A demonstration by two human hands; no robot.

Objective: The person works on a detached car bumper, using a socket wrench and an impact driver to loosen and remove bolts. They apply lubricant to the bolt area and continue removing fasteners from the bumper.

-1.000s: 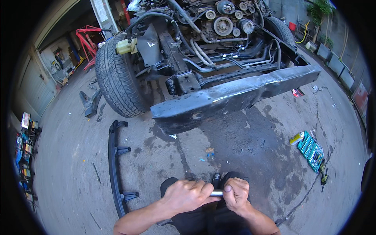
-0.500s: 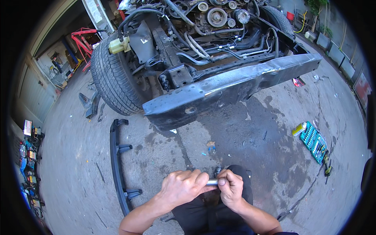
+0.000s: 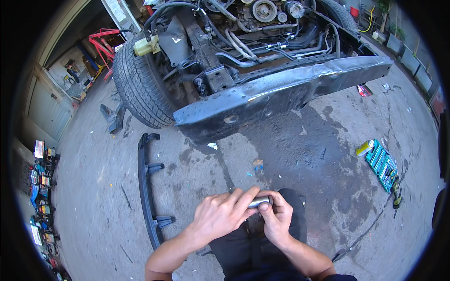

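My left hand (image 3: 220,213) is closed around one end of a short, shiny metal cylinder (image 3: 258,202), its fingers lying over the top. My right hand (image 3: 277,218) grips the other end between thumb and curled fingers. Between the hands only the middle and the right end of the cylinder show; the rest is hidden by my left fingers. Both hands are held above my dark-trousered knees. Beyond them stands a vehicle front with a bare, dented dark bumper beam (image 3: 286,89) and an exposed engine.
On the floor to the left lies a long black bracketed bar (image 3: 146,192). At right are an open teal tool case (image 3: 380,164), a yellow spray can (image 3: 364,147) and a green-and-black tool (image 3: 397,199). A tire (image 3: 140,89) stands beside the beam; boxy items line the left edge.
My hands have risen slightly and tilted the cylinder, so its right end now shows. The right fingers have opened out from a tighter fist. The whole view has shifted a little.
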